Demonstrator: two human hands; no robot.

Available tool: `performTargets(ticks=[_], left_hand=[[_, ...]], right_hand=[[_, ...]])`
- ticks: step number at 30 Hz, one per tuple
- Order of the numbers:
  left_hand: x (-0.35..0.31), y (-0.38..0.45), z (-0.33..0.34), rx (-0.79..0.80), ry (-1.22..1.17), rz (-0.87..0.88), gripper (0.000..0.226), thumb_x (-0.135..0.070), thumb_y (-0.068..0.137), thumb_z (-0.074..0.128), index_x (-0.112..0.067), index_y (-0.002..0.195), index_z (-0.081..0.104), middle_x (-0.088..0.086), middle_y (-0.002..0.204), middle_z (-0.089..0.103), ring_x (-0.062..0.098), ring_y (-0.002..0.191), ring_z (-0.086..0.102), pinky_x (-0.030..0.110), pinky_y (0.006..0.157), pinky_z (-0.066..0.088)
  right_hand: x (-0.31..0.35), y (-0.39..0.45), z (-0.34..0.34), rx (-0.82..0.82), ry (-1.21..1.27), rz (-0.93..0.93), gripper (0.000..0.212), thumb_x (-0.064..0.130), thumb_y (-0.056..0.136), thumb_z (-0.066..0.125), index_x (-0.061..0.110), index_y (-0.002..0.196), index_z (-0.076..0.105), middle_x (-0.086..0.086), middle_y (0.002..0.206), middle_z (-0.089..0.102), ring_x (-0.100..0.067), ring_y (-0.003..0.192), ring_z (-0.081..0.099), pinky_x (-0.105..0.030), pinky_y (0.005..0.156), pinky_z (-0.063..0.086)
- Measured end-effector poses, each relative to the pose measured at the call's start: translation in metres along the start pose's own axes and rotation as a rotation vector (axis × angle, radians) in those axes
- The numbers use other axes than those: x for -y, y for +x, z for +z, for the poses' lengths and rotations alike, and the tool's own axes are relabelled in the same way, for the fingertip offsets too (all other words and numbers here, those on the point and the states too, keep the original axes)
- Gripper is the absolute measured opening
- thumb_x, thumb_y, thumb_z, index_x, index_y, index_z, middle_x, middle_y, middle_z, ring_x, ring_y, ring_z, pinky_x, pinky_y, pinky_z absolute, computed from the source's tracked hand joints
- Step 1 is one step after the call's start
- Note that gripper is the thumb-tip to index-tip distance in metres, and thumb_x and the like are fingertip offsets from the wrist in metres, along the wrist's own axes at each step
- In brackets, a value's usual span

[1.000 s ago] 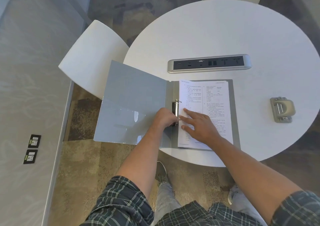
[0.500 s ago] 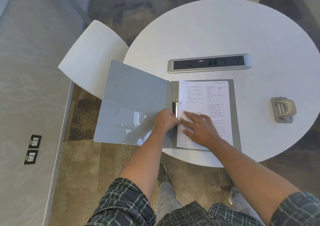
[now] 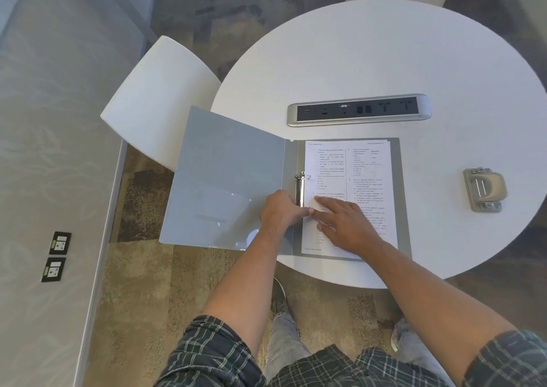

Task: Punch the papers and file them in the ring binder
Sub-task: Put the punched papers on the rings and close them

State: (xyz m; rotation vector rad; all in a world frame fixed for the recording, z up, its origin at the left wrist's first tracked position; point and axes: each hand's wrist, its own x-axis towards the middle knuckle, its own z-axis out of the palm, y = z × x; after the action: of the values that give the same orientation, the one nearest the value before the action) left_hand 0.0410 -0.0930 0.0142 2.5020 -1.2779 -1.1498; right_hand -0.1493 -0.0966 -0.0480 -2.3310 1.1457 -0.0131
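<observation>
A grey ring binder point(image 3: 228, 179) lies open at the table's near left edge, its left cover overhanging the edge. Printed papers point(image 3: 367, 173) lie on its right half, their left margin at the metal ring mechanism point(image 3: 299, 185). My left hand point(image 3: 279, 212) is curled at the lower ring, fingertips pinching there. My right hand point(image 3: 344, 225) rests flat on the lower part of the papers, fingers apart, index finger reaching toward the same ring. The lower ring is hidden by my fingers. The beige hole punch point(image 3: 484, 189) stands apart on the table to the right.
The round white table point(image 3: 384, 61) has a silver power socket strip point(image 3: 358, 109) just behind the binder. A white chair point(image 3: 159, 102) stands at the left beside the binder's cover. A grey wall with two outlets point(image 3: 56, 256) runs along the far left.
The papers have shifted slightly and sit squarer against the rings. My right hand has slid a little toward the lower ring. My left hand stays at the ring.
</observation>
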Motion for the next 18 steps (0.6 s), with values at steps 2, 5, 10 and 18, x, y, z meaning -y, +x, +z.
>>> performTargets(ticks=[2,5,10,18], left_hand=[[-0.0002,0.0014,-0.0019,-0.004,0.013,-0.015,0.050,-0.054,0.067,0.090,-0.014,0.069,0.059,0.005,0.071,0.070,0.022,0.064,0.062,0.031,0.059,0.047],[-0.0013,0.0020,-0.0049,-0.005,0.001,-0.022,0.053,-0.058,0.066,0.089,-0.013,0.069,0.061,0.004,0.066,0.065,0.021,0.061,0.059,0.030,0.057,0.045],[-0.0016,0.0038,-0.0079,0.007,-0.022,-0.062,0.060,-0.058,0.068,0.088,-0.003,0.083,0.070,0.007,0.075,0.075,0.023,0.071,0.072,0.034,0.062,0.055],[-0.0025,0.0109,-0.0052,0.027,-0.099,-0.109,0.049,-0.047,0.070,0.091,-0.003,0.085,0.077,0.006,0.069,0.077,0.018,0.070,0.076,0.034,0.074,0.063]], right_hand=[[-0.0010,0.0022,-0.0024,0.003,0.009,0.002,0.047,0.039,0.104,0.056,0.039,0.150,0.052,0.007,0.165,0.037,-0.020,0.152,0.034,-0.043,0.122,0.024],[-0.0002,0.0055,-0.0050,0.007,0.019,0.027,0.052,0.040,0.101,0.060,0.038,0.151,0.049,0.009,0.164,0.039,-0.019,0.150,0.037,-0.043,0.123,0.021],[0.0050,0.0046,-0.0045,0.007,0.039,0.032,0.055,0.038,0.102,0.058,0.035,0.155,0.045,0.007,0.167,0.035,-0.018,0.153,0.033,-0.046,0.125,0.015],[0.0036,0.0006,0.0028,0.028,0.260,-0.005,0.065,0.026,0.102,0.063,0.030,0.160,0.035,0.014,0.166,0.028,0.003,0.148,0.018,-0.001,0.108,-0.010]])
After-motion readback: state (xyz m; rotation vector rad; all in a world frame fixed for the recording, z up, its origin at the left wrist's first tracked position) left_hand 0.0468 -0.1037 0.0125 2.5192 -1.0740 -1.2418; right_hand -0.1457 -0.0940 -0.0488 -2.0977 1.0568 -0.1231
